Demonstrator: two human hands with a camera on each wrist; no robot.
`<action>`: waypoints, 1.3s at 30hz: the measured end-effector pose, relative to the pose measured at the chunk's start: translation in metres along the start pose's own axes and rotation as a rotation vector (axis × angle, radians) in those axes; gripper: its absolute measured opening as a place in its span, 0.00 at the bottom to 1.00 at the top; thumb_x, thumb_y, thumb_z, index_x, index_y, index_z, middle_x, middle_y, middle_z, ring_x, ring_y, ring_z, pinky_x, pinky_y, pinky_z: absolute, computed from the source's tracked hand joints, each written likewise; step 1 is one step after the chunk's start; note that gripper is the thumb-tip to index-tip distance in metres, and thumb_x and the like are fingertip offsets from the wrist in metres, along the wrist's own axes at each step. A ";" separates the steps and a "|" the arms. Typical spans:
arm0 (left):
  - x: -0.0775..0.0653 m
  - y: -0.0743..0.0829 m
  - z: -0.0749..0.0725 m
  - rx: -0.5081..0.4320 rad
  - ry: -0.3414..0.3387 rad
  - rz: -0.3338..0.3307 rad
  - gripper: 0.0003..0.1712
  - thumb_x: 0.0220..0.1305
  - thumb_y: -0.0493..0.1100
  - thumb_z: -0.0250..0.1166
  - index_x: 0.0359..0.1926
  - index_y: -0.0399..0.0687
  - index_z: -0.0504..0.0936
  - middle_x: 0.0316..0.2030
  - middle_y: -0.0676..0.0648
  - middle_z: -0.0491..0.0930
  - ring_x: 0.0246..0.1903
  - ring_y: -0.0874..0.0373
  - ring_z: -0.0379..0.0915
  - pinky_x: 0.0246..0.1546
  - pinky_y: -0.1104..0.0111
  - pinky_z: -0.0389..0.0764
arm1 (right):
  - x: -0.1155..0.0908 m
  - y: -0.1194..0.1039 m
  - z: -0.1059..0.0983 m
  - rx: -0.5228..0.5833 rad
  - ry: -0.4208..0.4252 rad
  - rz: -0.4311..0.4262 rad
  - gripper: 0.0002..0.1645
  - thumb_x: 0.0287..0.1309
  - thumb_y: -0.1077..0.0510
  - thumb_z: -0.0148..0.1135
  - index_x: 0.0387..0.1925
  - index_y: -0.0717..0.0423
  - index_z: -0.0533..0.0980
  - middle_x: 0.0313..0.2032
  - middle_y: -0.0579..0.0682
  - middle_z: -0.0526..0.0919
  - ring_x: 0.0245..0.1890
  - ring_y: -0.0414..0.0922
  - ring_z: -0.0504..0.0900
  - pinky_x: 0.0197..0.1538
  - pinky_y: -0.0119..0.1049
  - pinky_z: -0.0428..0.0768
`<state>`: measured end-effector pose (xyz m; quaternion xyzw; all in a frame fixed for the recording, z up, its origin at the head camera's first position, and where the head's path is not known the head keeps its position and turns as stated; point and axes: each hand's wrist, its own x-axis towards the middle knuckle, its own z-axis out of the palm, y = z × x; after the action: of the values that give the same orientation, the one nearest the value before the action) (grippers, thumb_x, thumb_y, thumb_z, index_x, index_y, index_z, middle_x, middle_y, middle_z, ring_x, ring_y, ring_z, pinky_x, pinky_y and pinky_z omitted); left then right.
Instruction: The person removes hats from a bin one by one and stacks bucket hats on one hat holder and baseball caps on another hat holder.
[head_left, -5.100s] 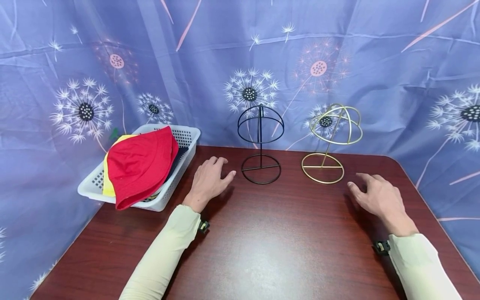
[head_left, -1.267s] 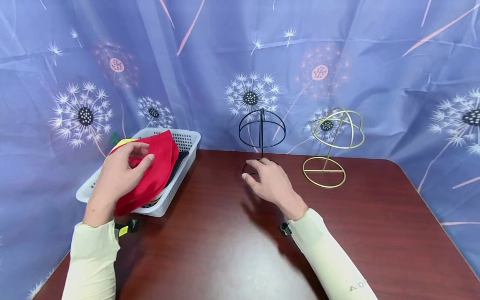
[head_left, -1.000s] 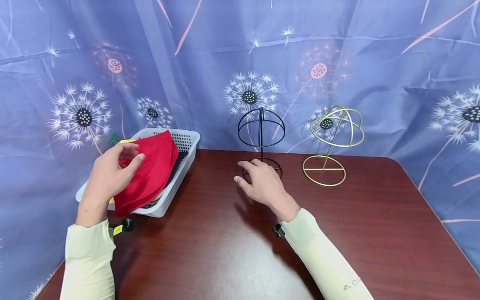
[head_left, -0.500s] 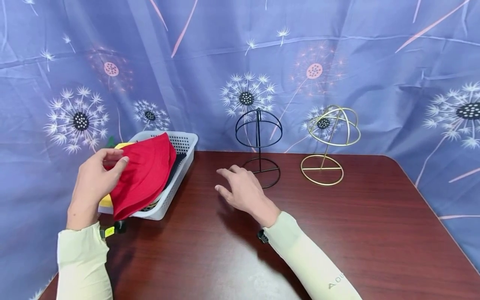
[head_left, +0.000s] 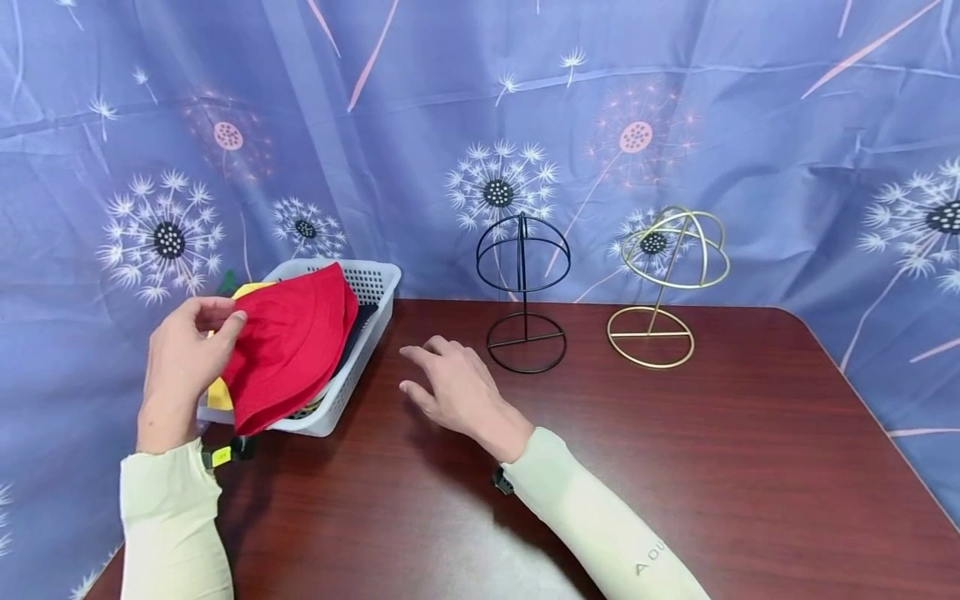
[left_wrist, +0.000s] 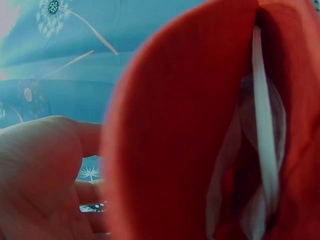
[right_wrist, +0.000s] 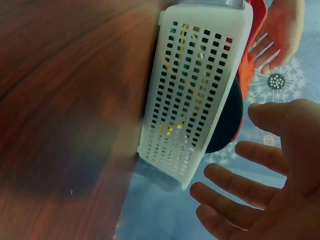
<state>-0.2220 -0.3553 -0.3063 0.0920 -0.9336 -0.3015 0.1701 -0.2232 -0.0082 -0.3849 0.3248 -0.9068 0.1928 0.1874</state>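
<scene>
A red bucket hat (head_left: 288,333) lies on top of the pile in the white plastic basket (head_left: 360,333), its brim hanging over the front rim. My left hand (head_left: 183,350) hovers at the hat's left side, thumb and fingers loosely bent with a gap between them. In the left wrist view, part of that hand is hidden behind the red brim; contact is hard to judge. Beneath the red hat show a yellow hat (head_left: 219,395) and a dark navy hat (head_left: 358,331). My right hand (head_left: 457,387) is over the table to the basket's right, fingers spread and holding nothing.
A black wire hat stand (head_left: 525,337) stands upright near the table's back edge. To its right is a gold wire hat stand (head_left: 651,335), its dome tilted. A blue dandelion-print curtain (head_left: 420,167) hangs behind the brown table (head_left: 675,467).
My left hand went from the table to over the red hat, then drew left to its side. My right hand moved left, past the black stand towards the basket. Hats and stands look unmoved.
</scene>
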 end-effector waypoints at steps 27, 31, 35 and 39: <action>0.009 -0.018 0.006 0.030 -0.119 -0.123 0.47 0.76 0.60 0.59 0.78 0.29 0.58 0.66 0.24 0.68 0.62 0.28 0.67 0.60 0.37 0.76 | 0.017 -0.040 0.033 0.102 0.123 -0.295 0.26 0.65 0.61 0.70 0.64 0.49 0.81 0.61 0.51 0.81 0.59 0.48 0.81 0.59 0.42 0.80; 0.010 -0.018 0.008 0.030 -0.116 -0.134 0.47 0.76 0.62 0.59 0.77 0.28 0.60 0.65 0.25 0.69 0.61 0.29 0.67 0.60 0.38 0.76 | 0.018 -0.044 0.037 0.127 0.136 -0.346 0.26 0.64 0.62 0.70 0.63 0.50 0.82 0.60 0.50 0.81 0.60 0.48 0.80 0.62 0.40 0.79; 0.011 -0.020 0.007 0.014 -0.127 -0.168 0.48 0.76 0.63 0.58 0.77 0.29 0.60 0.66 0.25 0.69 0.61 0.29 0.67 0.61 0.38 0.76 | 0.021 -0.049 0.042 0.164 0.147 -0.389 0.26 0.62 0.63 0.72 0.62 0.51 0.83 0.59 0.51 0.82 0.61 0.47 0.79 0.66 0.38 0.76; 0.012 -0.020 0.006 0.006 -0.138 -0.202 0.50 0.76 0.65 0.56 0.79 0.29 0.59 0.67 0.25 0.68 0.64 0.29 0.67 0.63 0.38 0.75 | 0.023 -0.053 0.047 0.182 0.149 -0.414 0.24 0.62 0.63 0.71 0.61 0.52 0.83 0.59 0.52 0.82 0.61 0.47 0.79 0.70 0.35 0.72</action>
<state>-0.2340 -0.3719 -0.3193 0.1651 -0.9301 -0.3198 0.0738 -0.2143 -0.0800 -0.4025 0.5044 -0.7833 0.2544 0.2593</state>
